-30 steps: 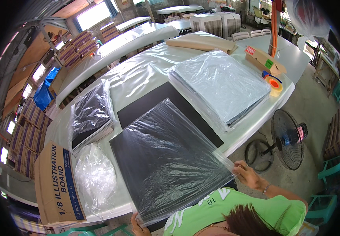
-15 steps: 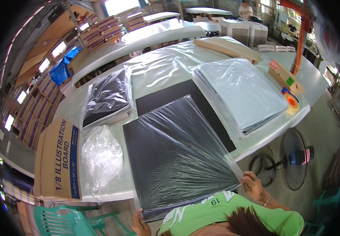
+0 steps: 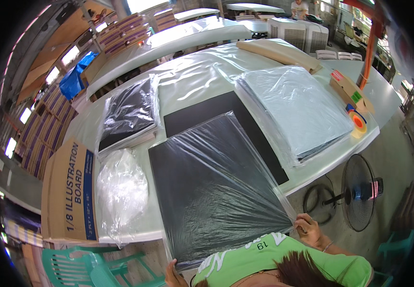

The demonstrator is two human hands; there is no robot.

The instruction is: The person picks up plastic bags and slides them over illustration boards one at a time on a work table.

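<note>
A black board in a clear plastic bag point(image 3: 207, 186) lies in front of me, its near end reaching past the table edge to my body. At its near left corner my left hand point(image 3: 173, 274) is closed on the bag, partly cut off by the frame's lower edge. My right hand point(image 3: 308, 231) pinches the near right corner of the plastic, drawing creases across the board from there. Beneath the bagged board lies a bare black board point(image 3: 202, 113), with its far and right parts showing.
Wrapped white sheets point(image 3: 298, 105) lie to the right, a wrapped black stack point(image 3: 129, 110) far left. Loose clear plastic point(image 3: 122, 191) sits beside a cardboard box point(image 3: 70, 191). Tape rolls point(image 3: 358, 122) rest on the table's right edge. A fan point(image 3: 358, 192) and green chair point(image 3: 75, 268) stand beside the table.
The view has shifted slightly. Both hands keep their hold on the bag's near corners, and the bagged board has barely moved.
</note>
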